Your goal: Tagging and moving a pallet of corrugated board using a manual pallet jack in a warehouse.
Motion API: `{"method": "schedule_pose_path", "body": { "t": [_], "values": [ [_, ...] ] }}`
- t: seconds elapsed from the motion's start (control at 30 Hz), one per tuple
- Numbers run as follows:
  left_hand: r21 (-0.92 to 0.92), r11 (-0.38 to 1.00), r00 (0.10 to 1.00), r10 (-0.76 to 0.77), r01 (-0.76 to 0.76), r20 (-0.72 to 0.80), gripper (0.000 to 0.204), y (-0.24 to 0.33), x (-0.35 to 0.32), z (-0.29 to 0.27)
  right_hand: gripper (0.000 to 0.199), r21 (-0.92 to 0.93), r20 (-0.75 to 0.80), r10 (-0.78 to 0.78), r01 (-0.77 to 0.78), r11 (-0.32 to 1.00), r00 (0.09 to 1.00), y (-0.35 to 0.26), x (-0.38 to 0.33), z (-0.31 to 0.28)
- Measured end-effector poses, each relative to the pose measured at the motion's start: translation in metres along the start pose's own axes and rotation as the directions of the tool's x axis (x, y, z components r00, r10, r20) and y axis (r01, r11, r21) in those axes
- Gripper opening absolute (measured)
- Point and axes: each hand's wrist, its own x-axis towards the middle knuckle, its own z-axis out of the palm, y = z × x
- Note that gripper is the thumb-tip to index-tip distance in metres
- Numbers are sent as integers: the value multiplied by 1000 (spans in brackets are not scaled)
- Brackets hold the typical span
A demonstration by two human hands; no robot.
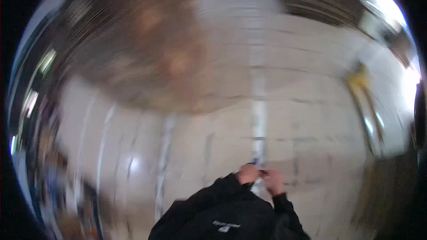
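Fingers: both hands, left hand (pixel 248 174) and right hand (pixel 274 181), pinched together on small blurred item (pixel 261 173) | forearms raised, black sleeves (pixel 213 195)

Single head-worn fisheye view, looking steeply down over the black jacket (pixel 231 215), pale floor (pixel 311 120) well beyond it, heavily motion-blurred

Floor (pixel 311 120): you look down on pale concrete, crossed by faint joint lines.
Stripe (pixel 259 106): a light painted line runs away from you along the floor.
Brown mass (pixel 147 49): a big blurred shape upper left; you cannot tell what.
Yellow object (pixel 361 82): right, blurred.
Light (pixel 387 2): bright glare at upper right.
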Motion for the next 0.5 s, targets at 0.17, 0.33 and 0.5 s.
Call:
{"method": "schedule_pose_path", "body": {
  "t": [0.17,0.33,0.5],
  "values": [
    [92,979,983,179,-181,25,38,90,169,-84,21,-72,-173,277,-293,953,945,58,75,-117],
    [128,696,687,630,-707,362,31,204,304,-99,18,-4,-456,288,-325,946,842,161,85,-170],
    [164,475,479,683,-865,552,28,268,396,-93,24,923,-290,806,-72,378,516,223,120,-213]
  ]
}}
